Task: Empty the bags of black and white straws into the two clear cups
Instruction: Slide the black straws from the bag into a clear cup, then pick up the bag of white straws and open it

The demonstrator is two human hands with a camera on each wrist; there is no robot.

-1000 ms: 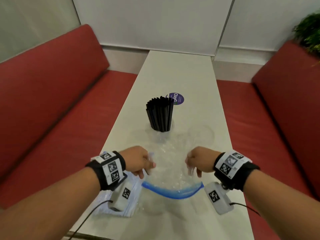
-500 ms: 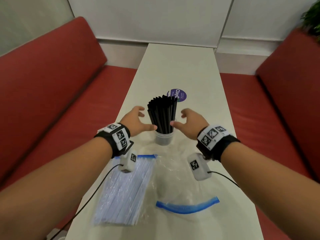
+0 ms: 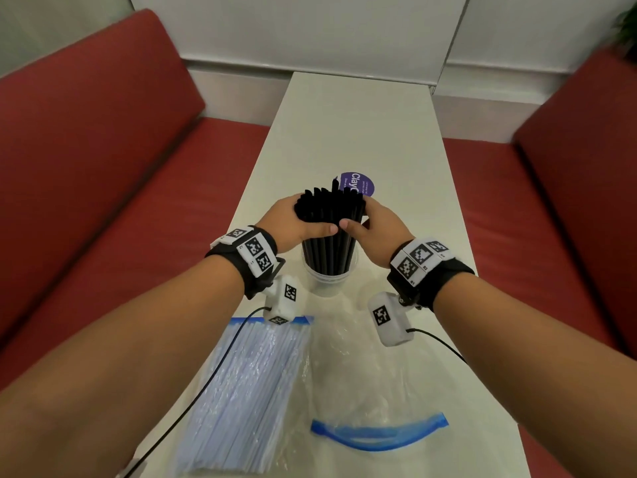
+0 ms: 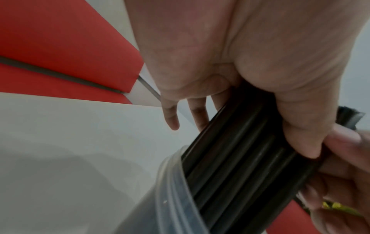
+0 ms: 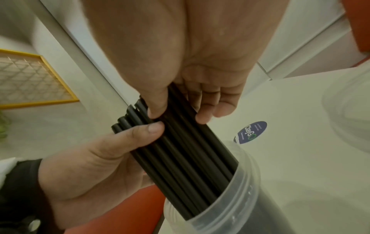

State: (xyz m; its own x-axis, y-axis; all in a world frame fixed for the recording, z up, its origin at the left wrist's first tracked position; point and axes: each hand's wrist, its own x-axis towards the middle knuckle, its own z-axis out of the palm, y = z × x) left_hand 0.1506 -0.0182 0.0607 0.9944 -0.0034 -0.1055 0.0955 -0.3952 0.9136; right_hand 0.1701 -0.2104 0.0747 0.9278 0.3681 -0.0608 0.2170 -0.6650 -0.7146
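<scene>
A bundle of black straws point(image 3: 329, 232) stands upright in a clear cup point(image 3: 329, 281) at mid-table. My left hand point(image 3: 303, 222) grips the bundle from the left and my right hand point(image 3: 374, 224) from the right, thumbs almost meeting in front. In the right wrist view, fingers and thumb of both hands curl round the straws point(image 5: 190, 158) above the cup rim point(image 5: 230, 213). The second clear cup point(image 5: 348, 110) stands empty to the right. A zip bag of white straws point(image 3: 241, 391) lies near left. An empty bag point(image 3: 372, 391) with a blue zip lies near right.
A round purple sticker point(image 3: 356, 184) lies on the white table point(image 3: 362, 125) just behind the cup. Red bench seats point(image 3: 103, 167) run along both sides. Wrist camera cables trail over the bags. The table's far half is bare.
My hands let go of the empty bag, moved forward and closed round the black straws from both sides. The empty bag now lies flat on the table.
</scene>
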